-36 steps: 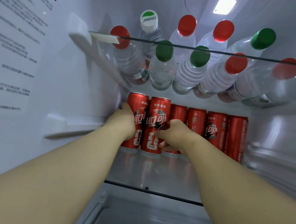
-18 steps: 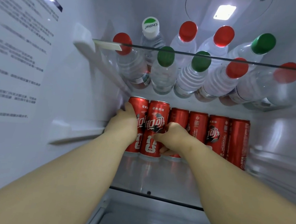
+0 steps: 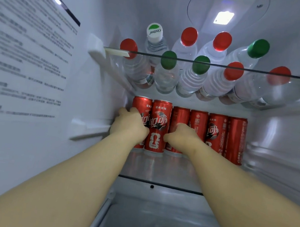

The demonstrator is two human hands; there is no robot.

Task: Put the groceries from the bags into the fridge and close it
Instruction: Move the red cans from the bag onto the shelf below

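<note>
Several red cola cans stand in a row at the back of the fridge's middle glass shelf [image 3: 159,169]. My left hand [image 3: 128,124] is wrapped around the leftmost can [image 3: 141,103], close to the left wall. My right hand [image 3: 180,136] is closed on the third can [image 3: 179,115], with its thumb touching the second can [image 3: 158,126] that stands between my hands. Three more cans [image 3: 234,139] stand to the right, untouched. Both forearms reach in from the bottom of the view.
Several water bottles [image 3: 197,77] with red, green and white caps stand on the upper glass shelf [image 3: 246,69]. Below the can shelf lies a clear drawer [image 3: 150,220]. A printed label [image 3: 23,58] covers the left wall. A lamp [image 3: 223,17] glows in the ceiling.
Both hands stay on the same cans at the back of the shelf. The view has drifted, so cans and bottles sit slightly lower in the picture.
</note>
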